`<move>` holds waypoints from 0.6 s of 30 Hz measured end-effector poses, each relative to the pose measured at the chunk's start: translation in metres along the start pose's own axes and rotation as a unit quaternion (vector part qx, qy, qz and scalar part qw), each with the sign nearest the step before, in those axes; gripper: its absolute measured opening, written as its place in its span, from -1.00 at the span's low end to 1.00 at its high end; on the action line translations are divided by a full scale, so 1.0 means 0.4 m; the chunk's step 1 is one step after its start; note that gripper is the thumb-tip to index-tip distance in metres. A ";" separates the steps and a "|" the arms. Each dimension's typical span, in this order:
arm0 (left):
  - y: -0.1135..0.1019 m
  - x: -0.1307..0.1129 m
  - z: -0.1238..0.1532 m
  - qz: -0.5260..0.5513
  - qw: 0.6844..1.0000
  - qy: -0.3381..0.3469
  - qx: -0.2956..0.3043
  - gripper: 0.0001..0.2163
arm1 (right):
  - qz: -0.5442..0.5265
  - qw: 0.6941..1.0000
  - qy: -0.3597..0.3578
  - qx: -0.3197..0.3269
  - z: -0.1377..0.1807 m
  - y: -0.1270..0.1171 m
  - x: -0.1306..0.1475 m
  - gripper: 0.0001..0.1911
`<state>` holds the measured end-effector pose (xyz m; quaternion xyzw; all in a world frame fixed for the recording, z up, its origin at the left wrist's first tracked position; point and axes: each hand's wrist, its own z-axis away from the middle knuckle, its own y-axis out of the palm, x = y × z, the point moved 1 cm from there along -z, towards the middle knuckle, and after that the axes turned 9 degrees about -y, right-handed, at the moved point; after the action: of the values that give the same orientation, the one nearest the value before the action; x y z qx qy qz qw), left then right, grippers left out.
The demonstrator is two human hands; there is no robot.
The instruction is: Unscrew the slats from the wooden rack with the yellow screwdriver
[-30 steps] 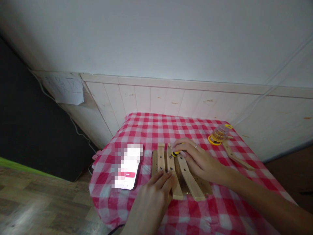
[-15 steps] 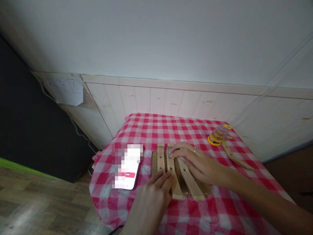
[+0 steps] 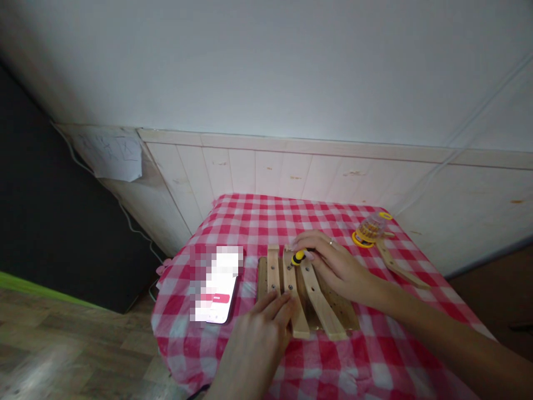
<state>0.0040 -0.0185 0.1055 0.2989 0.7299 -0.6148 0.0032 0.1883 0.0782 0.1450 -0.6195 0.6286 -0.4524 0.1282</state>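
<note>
A wooden board (image 3: pixel 263 275) with several pale slats (image 3: pixel 320 303) screwed across it lies on the red-and-white checked tablecloth (image 3: pixel 266 219). My right hand (image 3: pixel 333 264) is closed round a small yellow-and-black screwdriver (image 3: pixel 298 258), its tip at the far end of a middle slat. My left hand (image 3: pixel 260 328) rests flat on the near end of the slats, fingers stretched out, pressing them down.
A phone (image 3: pixel 216 283) with a lit screen lies left of the board. At the far right sit a clear jar with yellow rings (image 3: pixel 370 229) and a loose wooden strip (image 3: pixel 397 266). White panelled wall behind; table edge drops to wood floor on the left.
My right hand has turned and lifted slightly, so the yellow-and-black screwdriver handle shows again between the fingers. My left hand has stayed on the slats.
</note>
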 end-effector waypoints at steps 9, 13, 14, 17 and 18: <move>0.011 0.004 0.007 0.000 1.000 -0.003 0.001 -0.45 | 0.001 1.000 -0.011 0.005 -0.012 0.004 0.002 -0.70; 0.005 0.002 0.006 0.001 1.000 -0.001 -0.004 -0.45 | -0.003 0.999 -0.012 0.030 -0.004 0.001 0.007 -0.66; 0.003 0.001 0.004 0.000 1.000 0.001 -0.004 -0.46 | -0.001 1.000 -0.015 0.027 -0.003 -0.001 0.008 -0.66; -0.002 0.000 0.000 -0.003 1.000 0.002 -0.001 -0.49 | 0.008 1.000 -0.023 0.013 0.000 -0.006 0.012 -0.66; -0.003 0.000 0.000 -0.003 1.000 0.001 0.000 -0.49 | 0.010 1.000 -0.022 0.013 0.000 -0.006 0.012 -0.66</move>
<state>0.0035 -0.0183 0.1064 0.2971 0.7308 -0.6146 0.0007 0.1891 0.0742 0.1488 -0.6215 0.6256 -0.4454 0.1548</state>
